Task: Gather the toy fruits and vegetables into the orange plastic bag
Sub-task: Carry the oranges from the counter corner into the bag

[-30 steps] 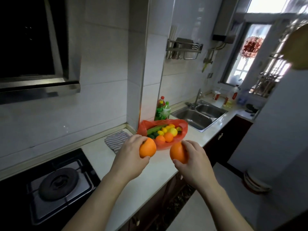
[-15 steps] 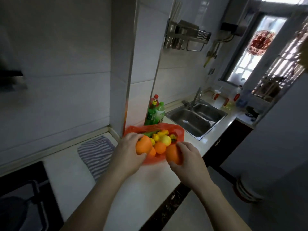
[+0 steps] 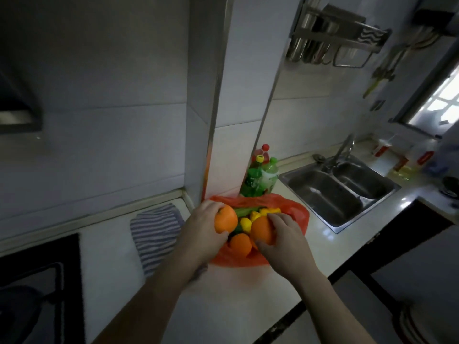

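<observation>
Curling round a toy orange (image 3: 226, 219), the fingers (image 3: 213, 206) of your left hand (image 3: 203, 232) grip it over the ten o'clock edge of the orange plastic bag (image 3: 295, 212). Your right hand (image 3: 285, 242) grips a second toy orange (image 3: 262, 230), fingers on top and thumb beneath, just at three o'clock of the first. Yellow toy pieces (image 3: 246, 223) show between the two fruits. A third toy orange (image 3: 240, 244) lies in the bag at six o'clock of them, and a green toy vegetable (image 3: 244, 211) lies in it at twelve o'clock.

The bag sits open on the white table (image 3: 236, 294). A striped cloth (image 3: 155, 232) lies at nine o'clock of the bag, partly under your left forearm. Bottles (image 3: 259, 177) stand just at twelve o'clock of it, against the wall. The sink (image 3: 335, 192) is at two o'clock, and the stove (image 3: 37, 281) is well apart at eight o'clock.
</observation>
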`<state>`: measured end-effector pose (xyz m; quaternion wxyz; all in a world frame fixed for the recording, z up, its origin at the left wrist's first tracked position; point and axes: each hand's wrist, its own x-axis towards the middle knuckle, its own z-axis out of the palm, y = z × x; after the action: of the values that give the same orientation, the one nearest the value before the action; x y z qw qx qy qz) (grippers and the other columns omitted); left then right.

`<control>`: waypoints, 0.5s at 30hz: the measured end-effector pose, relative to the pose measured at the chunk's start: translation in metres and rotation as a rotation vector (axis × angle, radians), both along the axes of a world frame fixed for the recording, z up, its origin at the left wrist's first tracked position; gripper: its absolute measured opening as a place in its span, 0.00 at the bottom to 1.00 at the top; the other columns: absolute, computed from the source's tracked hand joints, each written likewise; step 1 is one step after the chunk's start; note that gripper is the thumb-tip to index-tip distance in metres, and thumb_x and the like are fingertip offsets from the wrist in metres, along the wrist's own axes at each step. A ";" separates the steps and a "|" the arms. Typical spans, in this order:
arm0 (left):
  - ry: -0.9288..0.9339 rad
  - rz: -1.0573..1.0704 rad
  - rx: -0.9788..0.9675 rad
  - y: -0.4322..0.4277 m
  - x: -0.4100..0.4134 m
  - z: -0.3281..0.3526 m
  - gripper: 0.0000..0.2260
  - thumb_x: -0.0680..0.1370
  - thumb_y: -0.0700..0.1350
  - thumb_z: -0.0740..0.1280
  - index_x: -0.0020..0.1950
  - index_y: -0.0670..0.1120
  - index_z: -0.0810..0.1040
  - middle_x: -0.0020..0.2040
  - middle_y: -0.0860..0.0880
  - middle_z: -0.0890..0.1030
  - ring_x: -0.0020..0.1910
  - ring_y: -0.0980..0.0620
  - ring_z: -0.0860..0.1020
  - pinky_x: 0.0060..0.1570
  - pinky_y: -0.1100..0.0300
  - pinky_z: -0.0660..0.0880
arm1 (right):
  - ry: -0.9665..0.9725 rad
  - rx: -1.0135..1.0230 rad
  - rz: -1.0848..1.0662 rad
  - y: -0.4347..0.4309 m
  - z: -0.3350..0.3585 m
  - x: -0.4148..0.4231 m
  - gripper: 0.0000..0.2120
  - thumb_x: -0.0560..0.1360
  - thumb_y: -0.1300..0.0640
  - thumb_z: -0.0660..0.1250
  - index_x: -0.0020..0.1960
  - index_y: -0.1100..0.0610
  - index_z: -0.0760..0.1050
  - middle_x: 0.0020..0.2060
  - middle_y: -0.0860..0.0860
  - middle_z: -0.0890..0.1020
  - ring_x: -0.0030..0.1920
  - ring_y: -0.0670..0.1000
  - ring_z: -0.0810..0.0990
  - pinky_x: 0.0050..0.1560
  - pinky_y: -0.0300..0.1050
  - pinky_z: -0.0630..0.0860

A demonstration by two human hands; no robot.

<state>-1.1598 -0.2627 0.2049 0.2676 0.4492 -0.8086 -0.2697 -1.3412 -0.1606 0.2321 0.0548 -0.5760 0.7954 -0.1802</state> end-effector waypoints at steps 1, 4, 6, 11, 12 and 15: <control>-0.025 0.014 0.009 -0.004 -0.007 -0.003 0.27 0.69 0.48 0.71 0.67 0.54 0.70 0.66 0.54 0.70 0.63 0.51 0.70 0.58 0.55 0.71 | -0.008 0.005 0.020 -0.007 -0.004 -0.008 0.33 0.70 0.44 0.69 0.72 0.51 0.65 0.69 0.48 0.68 0.67 0.50 0.65 0.64 0.45 0.66; -0.091 0.077 0.040 -0.014 -0.033 -0.012 0.30 0.71 0.49 0.71 0.71 0.54 0.66 0.70 0.54 0.66 0.67 0.50 0.68 0.61 0.55 0.69 | -0.025 0.014 0.089 -0.029 -0.015 -0.039 0.32 0.70 0.45 0.69 0.71 0.50 0.65 0.68 0.47 0.68 0.65 0.50 0.66 0.62 0.44 0.66; -0.108 0.119 0.070 -0.020 -0.054 -0.019 0.30 0.71 0.49 0.71 0.72 0.54 0.65 0.70 0.54 0.65 0.67 0.50 0.67 0.61 0.54 0.69 | -0.045 0.029 0.133 -0.046 -0.021 -0.062 0.32 0.70 0.47 0.69 0.72 0.51 0.65 0.68 0.48 0.68 0.65 0.50 0.66 0.63 0.43 0.66; -0.131 0.193 0.120 -0.037 -0.103 -0.044 0.31 0.70 0.48 0.70 0.72 0.52 0.66 0.68 0.51 0.67 0.66 0.50 0.68 0.63 0.58 0.66 | -0.104 0.052 0.230 -0.082 -0.040 -0.111 0.31 0.72 0.47 0.68 0.72 0.52 0.64 0.68 0.48 0.69 0.66 0.50 0.68 0.64 0.46 0.70; -0.133 0.214 0.140 -0.038 -0.110 -0.050 0.30 0.71 0.47 0.70 0.72 0.51 0.66 0.68 0.51 0.67 0.66 0.50 0.68 0.63 0.59 0.65 | -0.110 0.063 0.257 -0.089 -0.045 -0.118 0.31 0.72 0.47 0.68 0.72 0.52 0.64 0.68 0.49 0.69 0.66 0.51 0.68 0.63 0.46 0.70; -0.138 0.269 0.185 -0.040 -0.123 -0.068 0.27 0.71 0.48 0.69 0.70 0.53 0.68 0.65 0.51 0.69 0.64 0.50 0.70 0.61 0.59 0.67 | -0.128 0.118 0.333 -0.107 -0.060 -0.131 0.31 0.71 0.47 0.68 0.72 0.54 0.65 0.68 0.50 0.69 0.66 0.53 0.68 0.62 0.46 0.70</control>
<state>-1.2830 -0.3032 0.1365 0.2027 0.5934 -0.7294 -0.2734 -1.4727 -0.2679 0.1720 0.1678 -0.6828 0.6933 -0.1579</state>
